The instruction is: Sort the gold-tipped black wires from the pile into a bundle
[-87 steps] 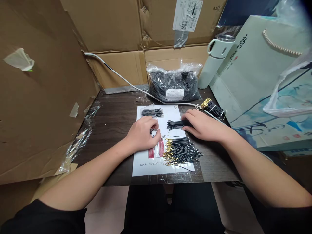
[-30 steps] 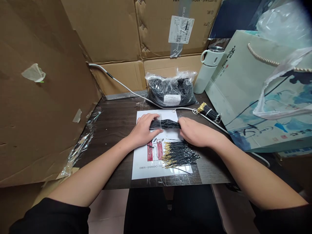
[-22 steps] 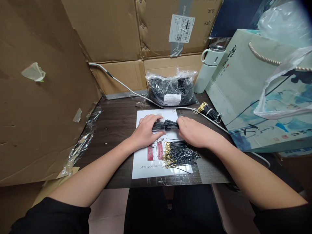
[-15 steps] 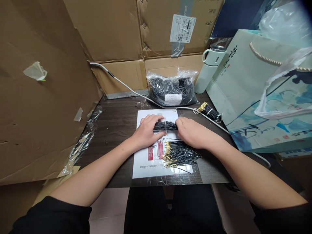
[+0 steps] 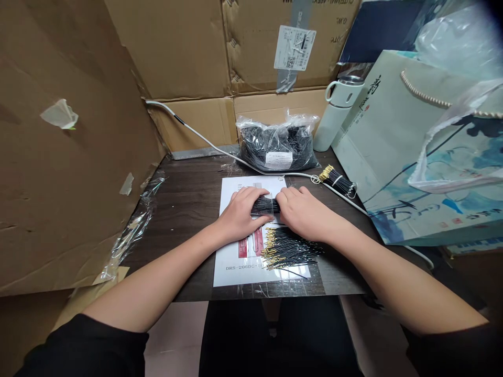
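Note:
My left hand [image 5: 240, 213] is closed around a small clear plastic holder [image 5: 272, 207], thumb on the near side and fingers on the far side. Inside the holder lies a bundle of thin black wires [image 5: 261, 206], its left part hidden by my palm. My right hand [image 5: 301, 212] wraps the bundle's right end, close against the holder's edge. Just below my right hand, a loose pile of black wires with gold-coloured tips [image 5: 293, 247] rests on a printed sheet [image 5: 228, 277], tips pointing left.
A clear bag of black parts [image 5: 275, 141] stands at the back, beside a pale bottle [image 5: 334, 118]. A tied wire bundle [image 5: 338, 180] lies near a white cable [image 5: 212, 145]. Cardboard [image 5: 70, 173] walls the left side, and a paper bag [image 5: 396, 136] stands on the right.
My right hand has moved left, closer to the clear holder, and less of the wire bundle shows between my hands. My left hand has shifted slightly right with the holder.

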Demonstrator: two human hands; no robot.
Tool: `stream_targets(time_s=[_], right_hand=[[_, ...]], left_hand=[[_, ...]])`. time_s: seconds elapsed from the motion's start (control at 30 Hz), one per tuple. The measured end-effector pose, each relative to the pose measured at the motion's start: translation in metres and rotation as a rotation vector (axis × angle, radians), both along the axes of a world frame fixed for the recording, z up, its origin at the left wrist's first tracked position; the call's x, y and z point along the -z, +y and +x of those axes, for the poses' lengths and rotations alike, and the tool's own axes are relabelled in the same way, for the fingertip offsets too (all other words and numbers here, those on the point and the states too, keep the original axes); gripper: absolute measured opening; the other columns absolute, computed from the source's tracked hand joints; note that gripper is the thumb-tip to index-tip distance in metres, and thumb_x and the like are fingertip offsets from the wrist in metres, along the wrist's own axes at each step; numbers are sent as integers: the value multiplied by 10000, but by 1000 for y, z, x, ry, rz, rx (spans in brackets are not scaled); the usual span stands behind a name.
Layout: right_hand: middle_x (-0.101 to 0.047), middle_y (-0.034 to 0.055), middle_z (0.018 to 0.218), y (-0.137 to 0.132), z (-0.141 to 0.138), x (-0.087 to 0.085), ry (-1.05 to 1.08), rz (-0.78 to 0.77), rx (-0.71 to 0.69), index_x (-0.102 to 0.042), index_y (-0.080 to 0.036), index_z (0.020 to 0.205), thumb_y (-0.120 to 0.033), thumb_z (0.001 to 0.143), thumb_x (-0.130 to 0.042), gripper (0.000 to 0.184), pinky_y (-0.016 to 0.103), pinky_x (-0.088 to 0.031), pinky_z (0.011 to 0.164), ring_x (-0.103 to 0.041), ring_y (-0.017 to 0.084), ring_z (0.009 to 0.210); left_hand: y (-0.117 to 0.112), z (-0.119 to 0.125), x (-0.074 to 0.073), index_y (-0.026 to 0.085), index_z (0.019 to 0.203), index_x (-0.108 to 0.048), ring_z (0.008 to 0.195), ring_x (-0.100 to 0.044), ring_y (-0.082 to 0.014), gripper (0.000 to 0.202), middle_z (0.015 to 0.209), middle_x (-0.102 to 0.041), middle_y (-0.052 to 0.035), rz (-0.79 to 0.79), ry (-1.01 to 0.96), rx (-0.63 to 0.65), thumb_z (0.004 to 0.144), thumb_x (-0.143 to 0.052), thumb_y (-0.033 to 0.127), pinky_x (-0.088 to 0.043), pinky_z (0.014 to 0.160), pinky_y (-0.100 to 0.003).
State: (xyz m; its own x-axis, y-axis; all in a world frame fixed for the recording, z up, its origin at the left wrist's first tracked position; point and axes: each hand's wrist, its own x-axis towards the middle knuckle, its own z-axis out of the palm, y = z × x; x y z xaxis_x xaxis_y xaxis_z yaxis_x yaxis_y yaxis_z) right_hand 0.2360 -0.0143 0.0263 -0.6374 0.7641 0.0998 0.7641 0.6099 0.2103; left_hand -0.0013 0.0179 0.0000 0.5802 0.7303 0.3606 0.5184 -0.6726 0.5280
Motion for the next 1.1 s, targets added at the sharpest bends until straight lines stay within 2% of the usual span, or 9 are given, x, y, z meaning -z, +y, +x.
stream_targets(time_s=[0.3,0.5,0.77,0.97,1.1], right_hand=[[-614,185,1099,-2,-4,0,-3,120,5,-603,-115,1114,-130,1083,-429,177,463,-315,836,-517,349,976],[-585,189,1135,-1,-5,2,65,144,-4,-632,-120,1137,-158,1091,-456,187,460,-316,855,-491,348,1022],[-559,142,1153,8,-6,11,398,36,-48,-632,-167,1158,-180,1049,-557,133,440,-358,855,-481,321,1060],[-515,170,1263,12,-7,19,668,-106,-97,-503,-172,1292,-124,967,-534,330,513,-441,967,-468,346,1148],[-478,165,1316,14,-4,20,812,-198,-159,-441,-187,1324,-114,916,-514,421,559,-439,1074,-459,338,1201]], left_hand=[[1,0,2,202,1356,-600,1223,-645,-312,568,1298,-697,-106,12,-24,-5,890,-908,305,-515,1098,-506],[2,1,1,193,1320,-606,1196,-655,-304,541,1270,-708,-102,16,-37,-8,887,-913,300,-526,1067,-482],[0,2,-1,198,1318,-622,1193,-678,-269,545,1264,-721,-79,-23,-117,-36,864,-920,241,-543,1080,-437],[-1,2,-2,202,1290,-644,1205,-684,-267,509,1268,-723,-74,-77,-144,-42,857,-912,217,-541,1088,-432],[-2,2,-4,203,1294,-651,1197,-685,-262,498,1251,-721,-68,-92,-154,-48,868,-907,236,-542,1082,-426]])
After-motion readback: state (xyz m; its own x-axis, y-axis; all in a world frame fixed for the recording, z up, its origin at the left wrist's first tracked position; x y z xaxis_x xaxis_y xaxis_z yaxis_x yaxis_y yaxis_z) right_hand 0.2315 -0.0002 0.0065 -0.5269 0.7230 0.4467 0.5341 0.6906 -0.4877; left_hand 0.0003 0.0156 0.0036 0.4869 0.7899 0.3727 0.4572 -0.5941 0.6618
